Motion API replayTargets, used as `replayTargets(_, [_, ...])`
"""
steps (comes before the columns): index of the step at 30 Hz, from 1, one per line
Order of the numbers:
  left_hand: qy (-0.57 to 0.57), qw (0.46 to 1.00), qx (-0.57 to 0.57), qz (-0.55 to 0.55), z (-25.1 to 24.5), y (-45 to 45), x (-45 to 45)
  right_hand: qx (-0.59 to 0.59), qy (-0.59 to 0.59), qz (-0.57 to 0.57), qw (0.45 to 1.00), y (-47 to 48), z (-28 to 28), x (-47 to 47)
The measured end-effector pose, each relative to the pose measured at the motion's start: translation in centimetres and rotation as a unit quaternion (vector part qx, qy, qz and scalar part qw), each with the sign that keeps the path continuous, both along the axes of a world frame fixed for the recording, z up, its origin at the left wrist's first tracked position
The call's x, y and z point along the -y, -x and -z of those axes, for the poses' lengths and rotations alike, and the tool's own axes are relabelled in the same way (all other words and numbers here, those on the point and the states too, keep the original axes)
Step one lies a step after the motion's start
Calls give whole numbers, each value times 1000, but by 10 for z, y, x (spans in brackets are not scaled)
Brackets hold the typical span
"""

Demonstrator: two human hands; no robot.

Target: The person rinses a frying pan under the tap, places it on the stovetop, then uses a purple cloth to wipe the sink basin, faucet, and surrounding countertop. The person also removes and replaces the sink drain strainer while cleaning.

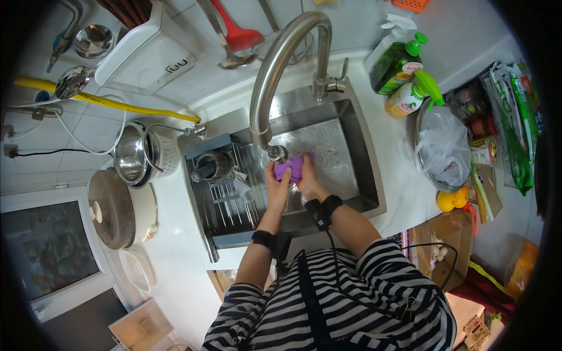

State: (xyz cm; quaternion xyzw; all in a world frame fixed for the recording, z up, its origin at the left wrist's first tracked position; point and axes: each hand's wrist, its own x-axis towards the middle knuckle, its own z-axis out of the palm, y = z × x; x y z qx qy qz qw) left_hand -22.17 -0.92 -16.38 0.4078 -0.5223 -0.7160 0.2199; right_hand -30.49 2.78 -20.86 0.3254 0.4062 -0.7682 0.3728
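Note:
Under the tip of the steel faucet (277,154), my left hand (277,188) and my right hand (310,179) grip a bunched purple cloth (291,168) between them. The cloth is partly covered by my fingers. Both hands are over the stainless steel sink (336,145), whose floor looks wet. To the left of my hands a wire drying rack (228,199) spans the sink. On it rest a dark stone-like mortar (221,163) with a pestle (204,170) lying in it, and a small pale cloth (241,184).
A green soap pump bottle (390,70) and spray bottles (406,100) stand right of the faucet. Further right is a metal basin (422,164) holding a plastic bag. A lidded electric pot (113,209) and steel colanders (131,153) sit on the left counter. Ladles (235,60) hang behind.

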Motion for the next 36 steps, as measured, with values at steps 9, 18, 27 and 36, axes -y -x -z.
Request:
replayTargets(9, [-279, 954, -90, -58, 32, 13, 6, -50, -92, -57, 993, -16, 4, -14])
replayTargets(18, [-326, 945, -27, 33, -4, -30, 32, -72, 37, -378, 922, -22, -25, -30])
replayTargets(27, [126, 990, 41, -44, -28, -39, 18, 211, 153, -331, 907, -30, -72, -38])
replayTargets(36, [350, 928, 101, 78, -61, -44, 15, 128, 223, -203, 945, -70, -33, 1])
